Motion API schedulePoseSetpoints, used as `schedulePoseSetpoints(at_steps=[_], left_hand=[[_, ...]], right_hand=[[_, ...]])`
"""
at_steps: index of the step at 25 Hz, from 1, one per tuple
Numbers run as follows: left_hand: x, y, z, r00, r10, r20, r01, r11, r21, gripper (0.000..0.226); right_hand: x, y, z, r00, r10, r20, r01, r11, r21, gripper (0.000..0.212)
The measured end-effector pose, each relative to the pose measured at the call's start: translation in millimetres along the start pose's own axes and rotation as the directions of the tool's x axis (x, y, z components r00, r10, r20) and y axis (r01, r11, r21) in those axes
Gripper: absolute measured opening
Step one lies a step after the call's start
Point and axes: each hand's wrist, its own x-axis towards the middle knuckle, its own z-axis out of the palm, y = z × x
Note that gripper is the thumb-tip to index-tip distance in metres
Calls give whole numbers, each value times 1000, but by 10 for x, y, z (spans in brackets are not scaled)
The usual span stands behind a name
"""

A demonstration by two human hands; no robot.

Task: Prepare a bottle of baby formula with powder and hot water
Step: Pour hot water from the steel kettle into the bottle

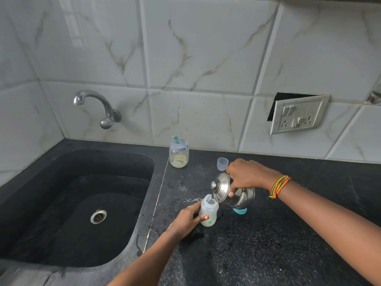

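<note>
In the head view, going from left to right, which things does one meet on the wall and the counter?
Tap → powder jar → baby bottle → steel pot → switch panel.

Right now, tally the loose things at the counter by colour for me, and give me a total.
Teal: 2, the scoop and the bottle ring
Shiny steel: 1, the lidded pot
Clear or translucent: 3, the baby bottle, the powder jar and the small cup
Total: 6
</note>
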Motion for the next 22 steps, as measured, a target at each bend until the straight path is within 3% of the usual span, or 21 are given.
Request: schedulePoseSetpoints(at_steps=[14, 17, 22], left_hand=[[-79, -46, 37, 999, 46, -29, -44, 998, 55, 46], [-115, -44, 39, 999, 32, -29, -31, 999, 24, 44], [-98, -73, 79, 997, -41, -62, 42, 999, 14, 71]], right_hand=[[-16, -59, -12, 1000, -11, 11, 11, 1000, -2, 38], [-29, -68, -17, 999, -2, 36, 2, 1000, -11, 45], [-53, -82, -31, 999, -5, 33, 5, 1000, -12, 41]])
